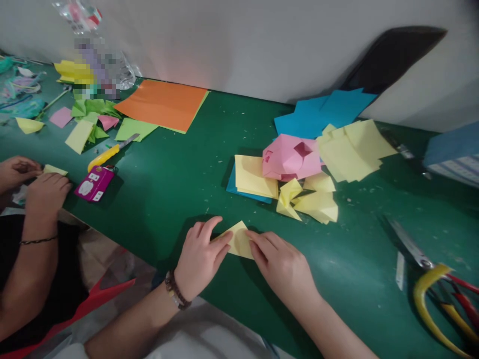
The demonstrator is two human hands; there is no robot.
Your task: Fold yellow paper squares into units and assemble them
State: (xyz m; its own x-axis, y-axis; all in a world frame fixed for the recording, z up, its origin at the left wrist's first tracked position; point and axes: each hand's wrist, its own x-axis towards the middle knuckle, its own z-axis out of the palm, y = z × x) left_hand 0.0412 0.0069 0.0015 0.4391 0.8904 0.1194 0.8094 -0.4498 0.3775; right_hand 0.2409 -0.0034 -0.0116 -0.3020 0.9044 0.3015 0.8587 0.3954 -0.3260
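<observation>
Between my hands, at the near edge of the green table (179, 169), is a small piece of pale yellow paper (239, 242) with a pointed top. My left hand (202, 254), with a dark bracelet at the wrist, pinches its left side between thumb and fingers. On the right side my right hand (280, 259) grips the paper with thumb and fingertips. Just beyond lie a yellow paper stack (254, 174) on blue sheets, a pink folded paper shape (292, 157) and yellow folded pieces (318, 202).
Scissors (415, 249) with yellow handles lie at the right. Blue sheets (322, 112) and yellow sheets (352, 149) rest near the wall. Leftward are orange paper (164, 104), a yellow cutter (108, 155) with its blade out and a purple box (95, 184). Another person's hands (48, 189) hold yellow paper.
</observation>
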